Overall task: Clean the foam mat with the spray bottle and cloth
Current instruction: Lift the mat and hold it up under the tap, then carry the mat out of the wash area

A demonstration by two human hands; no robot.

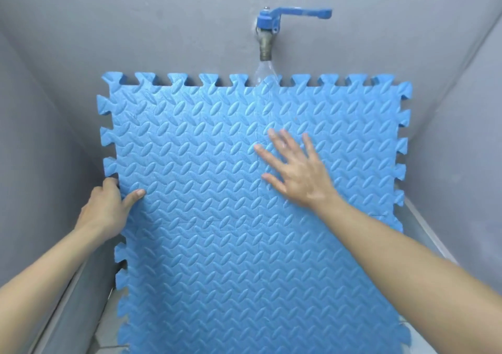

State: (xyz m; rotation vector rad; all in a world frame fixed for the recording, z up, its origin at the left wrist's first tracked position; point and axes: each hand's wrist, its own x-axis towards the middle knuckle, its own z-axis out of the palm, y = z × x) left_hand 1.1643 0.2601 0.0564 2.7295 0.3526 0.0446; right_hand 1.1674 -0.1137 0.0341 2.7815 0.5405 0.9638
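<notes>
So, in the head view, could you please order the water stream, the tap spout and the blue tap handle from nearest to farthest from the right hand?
From the right hand, flat on the foam mat:
1. Water stream, above it at the mat's top edge.
2. Tap spout, higher on the wall.
3. Blue tap handle, topmost, pointing right.

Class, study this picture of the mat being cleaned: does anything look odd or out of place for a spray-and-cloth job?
Yes. Neither a spray bottle nor a cloth is in view. Instead water runs from the wall tap onto the top edge of the foam mat. The left hand grips its left edge; the right hand lies flat and bare on it.
</notes>
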